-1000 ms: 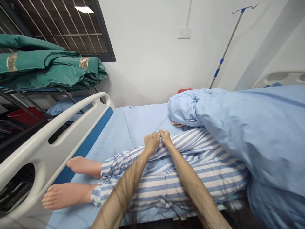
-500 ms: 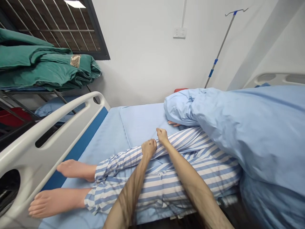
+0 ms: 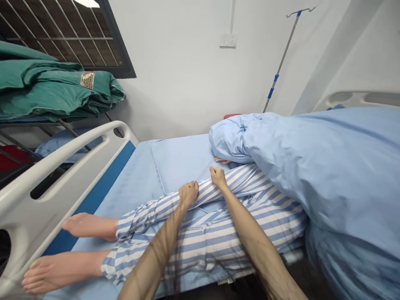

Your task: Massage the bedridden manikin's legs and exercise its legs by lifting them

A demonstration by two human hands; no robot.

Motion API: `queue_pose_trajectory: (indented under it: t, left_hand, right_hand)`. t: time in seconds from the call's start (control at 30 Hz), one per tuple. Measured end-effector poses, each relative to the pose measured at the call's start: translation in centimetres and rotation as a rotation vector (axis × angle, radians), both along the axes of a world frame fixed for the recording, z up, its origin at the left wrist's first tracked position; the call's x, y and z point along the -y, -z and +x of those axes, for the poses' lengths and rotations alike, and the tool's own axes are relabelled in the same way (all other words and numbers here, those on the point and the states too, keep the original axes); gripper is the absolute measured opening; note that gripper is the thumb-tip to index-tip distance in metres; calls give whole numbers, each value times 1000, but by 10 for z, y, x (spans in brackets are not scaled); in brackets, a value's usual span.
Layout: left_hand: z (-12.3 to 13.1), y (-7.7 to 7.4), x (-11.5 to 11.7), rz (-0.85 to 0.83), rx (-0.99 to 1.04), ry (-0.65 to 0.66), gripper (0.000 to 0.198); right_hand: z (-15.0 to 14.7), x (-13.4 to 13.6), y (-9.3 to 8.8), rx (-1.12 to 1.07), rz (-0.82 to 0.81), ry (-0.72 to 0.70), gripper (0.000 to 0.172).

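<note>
Striped blue and white trousers cover the legs of a figure lying on the light blue bed sheet. Its bare feet point left. My left hand is curled closed on the far trouser leg, around the knee. Farther right, my right hand is a fist at the far edge of the same leg, near the thigh. Whether either hand pinches cloth is too small to tell. A blue quilt covers the upper body, and fingers of the figure stick out beneath its edge.
The bed's footboard stands at the left, beside a rack with folded green cloth. An IV pole rises behind the bed near the wall. A headboard shows at the far right.
My hands have moved apart along the far leg, the left one toward the feet and the right one toward the thigh. The view has shifted slightly right.
</note>
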State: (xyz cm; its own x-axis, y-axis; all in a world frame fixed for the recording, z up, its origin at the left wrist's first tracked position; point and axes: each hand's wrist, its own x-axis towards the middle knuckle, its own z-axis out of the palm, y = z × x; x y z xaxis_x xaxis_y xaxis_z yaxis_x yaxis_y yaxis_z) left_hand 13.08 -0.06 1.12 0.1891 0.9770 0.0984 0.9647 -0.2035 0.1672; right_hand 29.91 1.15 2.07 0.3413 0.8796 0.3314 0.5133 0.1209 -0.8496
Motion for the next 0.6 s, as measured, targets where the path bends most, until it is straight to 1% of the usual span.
queue_pose_trajectory:
  t: [0.07, 0.13, 0.2, 0.23, 0.3, 0.4, 0.5, 0.6]
  left_hand:
    - [4, -14, -6, -37, -39, 51, 47]
    - [14, -28, -12, -46, -37, 77, 44]
    - [29, -37, -16, -31, 0, 63, 43]
    - [38, -38, -17, -29, 23, 51, 44]
    - [53, -33, -14, -26, 55, 37, 46]
    - [67, -16, -5, -24, 67, 14, 47]
    - [70, -5, -1, -6, 81, -12, 47]
    - [69, -3, -2, 11, 92, -27, 47]
  right_hand:
    - [0, -2, -2, -19, 7, 17, 45]
    - [2, -3, -3, -34, 14, 30, 45]
    - [3, -4, -3, -47, 20, 37, 44]
    - [4, -4, -2, -52, 21, 40, 44]
    - [5, -5, -1, -57, 17, 45, 43]
    - [5, -7, 1, -62, 2, 43, 43]
    - [3, -7, 2, -79, -17, 15, 43]
    - [6, -8, -2, -97, -30, 3, 43]
